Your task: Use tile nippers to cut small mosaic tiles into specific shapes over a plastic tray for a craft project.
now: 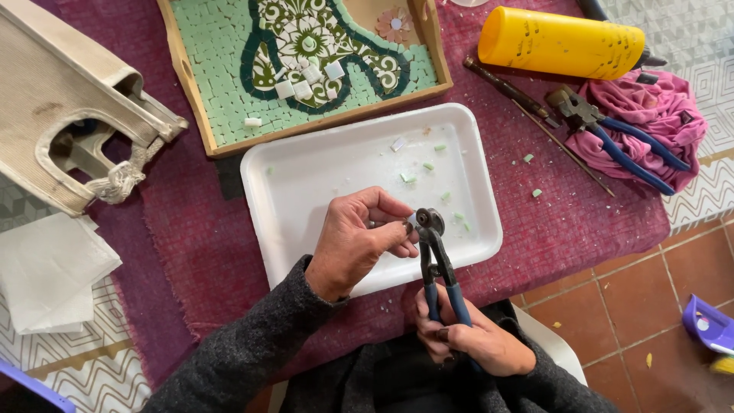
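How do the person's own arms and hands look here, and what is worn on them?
Both arms are covered by long sleeves of a dark grey, speckled knit, like a wool jumper. The left sleeve ends at the wrist, and the right sleeve does the same. The left hand and the right hand are bare: no gloves and no watch are visible. I cannot tell whether there are rings.
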